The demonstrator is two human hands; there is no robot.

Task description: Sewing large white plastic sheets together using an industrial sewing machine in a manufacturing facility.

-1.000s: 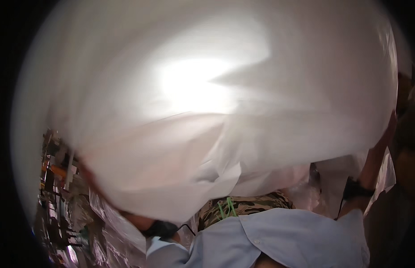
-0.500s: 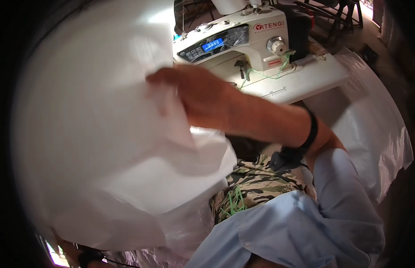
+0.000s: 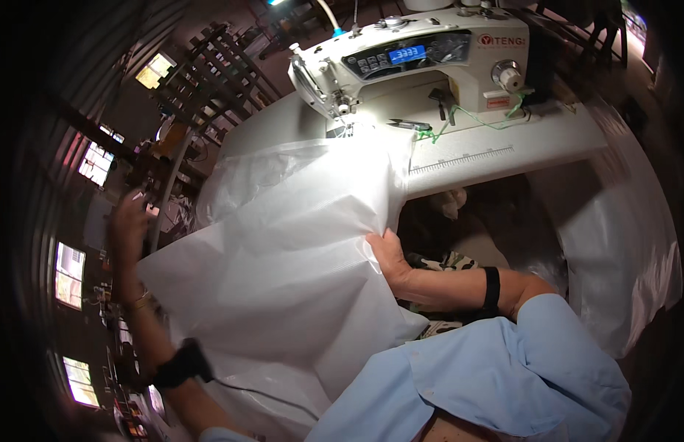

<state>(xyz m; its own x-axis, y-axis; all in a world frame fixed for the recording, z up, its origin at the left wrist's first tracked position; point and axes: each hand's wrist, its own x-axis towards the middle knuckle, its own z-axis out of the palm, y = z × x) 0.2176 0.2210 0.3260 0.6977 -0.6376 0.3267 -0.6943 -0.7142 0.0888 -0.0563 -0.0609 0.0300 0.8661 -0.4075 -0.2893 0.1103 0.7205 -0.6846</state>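
A large white plastic sheet (image 3: 283, 272) spreads from my lap up onto the sewing machine's bed. Its far end, with a crinkled clear film (image 3: 261, 173) along it, reaches the lit needle area of the white sewing machine (image 3: 320, 81). My right hand (image 3: 390, 259) is closed on the sheet's right edge, thumb on top, a little in front of the machine table. Off to the left, my left hand (image 3: 127, 236) is raised beside the sheet's left corner, apart from it. Motion smears its fingers, and whether they hold anything is unclear.
A pen-like dark tool (image 3: 409, 124) and green thread (image 3: 460, 114) lie on the machine bed. More white sheeting (image 3: 622, 243) hangs at the right. Dark racks (image 3: 216, 81) stand at the far left. A cable (image 3: 264, 398) runs from my left wrist strap.
The sheet that was held up in front of the machine has come down, its far end now at the needle. My right hand has drawn back to its edge; my left hand has risen into view.
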